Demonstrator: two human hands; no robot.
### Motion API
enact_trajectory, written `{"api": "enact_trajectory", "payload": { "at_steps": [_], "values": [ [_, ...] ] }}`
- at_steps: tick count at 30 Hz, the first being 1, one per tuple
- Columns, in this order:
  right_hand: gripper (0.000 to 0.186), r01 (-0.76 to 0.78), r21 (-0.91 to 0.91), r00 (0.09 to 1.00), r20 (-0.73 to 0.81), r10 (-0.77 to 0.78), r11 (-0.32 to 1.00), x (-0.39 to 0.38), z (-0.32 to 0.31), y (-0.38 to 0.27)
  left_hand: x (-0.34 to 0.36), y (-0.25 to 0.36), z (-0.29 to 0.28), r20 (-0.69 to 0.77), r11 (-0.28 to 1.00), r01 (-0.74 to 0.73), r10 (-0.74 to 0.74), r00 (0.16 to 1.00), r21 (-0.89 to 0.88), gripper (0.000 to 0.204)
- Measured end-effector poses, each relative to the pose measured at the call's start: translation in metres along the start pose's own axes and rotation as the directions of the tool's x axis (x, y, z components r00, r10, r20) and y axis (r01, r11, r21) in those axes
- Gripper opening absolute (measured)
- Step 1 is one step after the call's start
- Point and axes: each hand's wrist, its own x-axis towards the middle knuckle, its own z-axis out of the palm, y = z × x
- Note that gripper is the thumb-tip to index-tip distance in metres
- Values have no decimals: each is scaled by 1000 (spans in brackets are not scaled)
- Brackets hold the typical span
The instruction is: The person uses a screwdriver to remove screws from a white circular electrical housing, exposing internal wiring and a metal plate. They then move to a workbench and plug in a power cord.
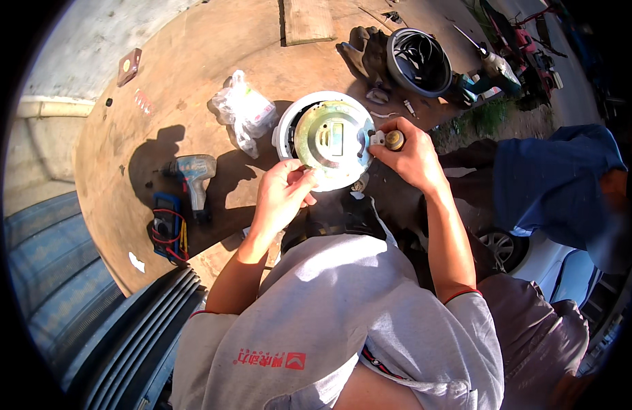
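In front of me is a round white housing (284,130) with a dull, stained metal disc (313,140) in it. A dark gap shows along the disc's left side. At the lower rim, my left hand (283,193) pinches the disc's edge between thumb and fingers. My right hand (415,160) is closed at the disc's right edge, around a small part with a rounded yellow-brown end (394,141). A small white piece (377,138) sits beside that end, against the disc; I cannot tell whether they are joined.
Left on the wooden table (172,89) are a crumpled plastic bag (243,109), a cordless drill (196,179) and a multimeter (167,225) with leads. Far right are a grey round tub (392,58) holding black cables, dark gloves (360,58) and another power tool (497,72). A person in blue (552,181) is at right.
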Motion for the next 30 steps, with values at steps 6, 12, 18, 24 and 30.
{"api": "enact_trajectory", "payload": {
  "at_steps": [6, 12, 18, 24, 30],
  "values": [
    [47, -169, 96, 982, -69, 176, 981, -30, 32, -8, 17, 1, -11, -216, 914, -246, 323, 921, 322, 36],
    [48, -102, 11, 986, -133, 102, 995, -43, 50, -3, 20, 4, -17, -138, 873, -286, 364, 921, 395, 45],
    [52, -116, -115, 987, -129, 100, 987, -42, 54, -14, 26, 12, -23, -129, 757, -309, 457, 880, 575, 45],
    [52, -109, -165, 990, -103, 93, 980, -43, 54, -15, 30, 9, -29, -97, 672, -324, 508, 856, 666, 46],
    [55, 10, -92, 992, -126, -21, 996, -44, 59, -3, 33, 6, -39, -37, 710, -367, 484, 874, 601, 49]
  ]
}}
